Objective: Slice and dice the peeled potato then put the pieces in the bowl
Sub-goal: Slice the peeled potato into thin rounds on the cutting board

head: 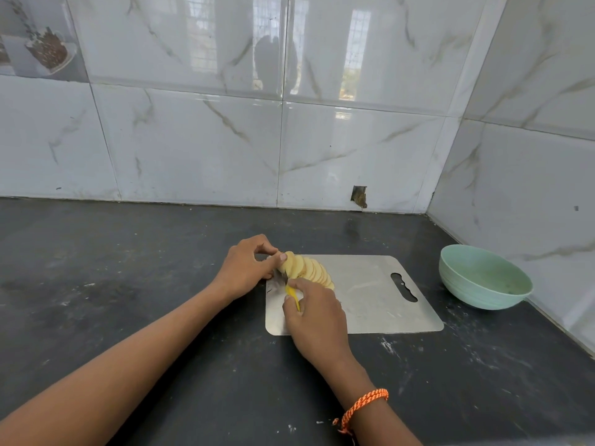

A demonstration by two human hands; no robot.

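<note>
The potato (304,268) lies at the near-left corner of my steel cutting board (370,294), already cut into a leaning row of round slices that fans off to the right. My left hand (248,268) sits at the row's left end, its fingers (279,257) curled and pinching the last uncut piece, thumb tip pressed on its face. Just beside it, my right hand (314,313) grips the yellow knife (293,295), fingers wrapped tight round the handle, the blade mostly hidden between my hands. Well apart, far right on the dark tabletop (161,317), stands the green bowl (483,278).
</note>
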